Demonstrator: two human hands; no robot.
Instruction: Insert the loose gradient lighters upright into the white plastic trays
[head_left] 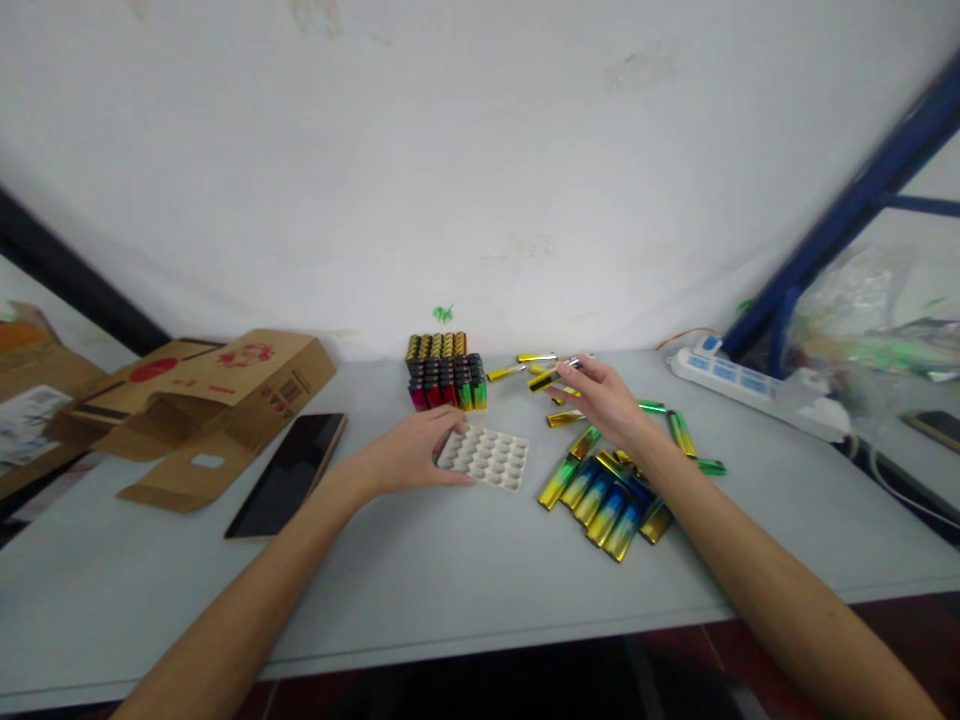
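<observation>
My left hand (pixel 416 450) grips the left end of a small white tray (pixel 486 460) with rows of round hollows, the thumb along its near edge and the fingers at its far edge. In the air to the right, my right hand (pixel 600 395) pinches a shiny yellow tube (pixel 543 379) with a dark side, tilted. Beyond the tray stands a tight block of upright tubes (pixel 448 388) with dark tops, their sides pink, red and yellow-green. Below my right hand lies a loose pile of shiny yellow, blue and green tubes (pixel 596 500).
An opened brown cardboard box (pixel 255 375) and a dark tablet-like slab (pixel 289 475) lie at the left. A white power strip (pixel 757 390) sits at the back right, near a blue metal frame (pixel 847 215). A white wall (pixel 480 180) rises behind the table.
</observation>
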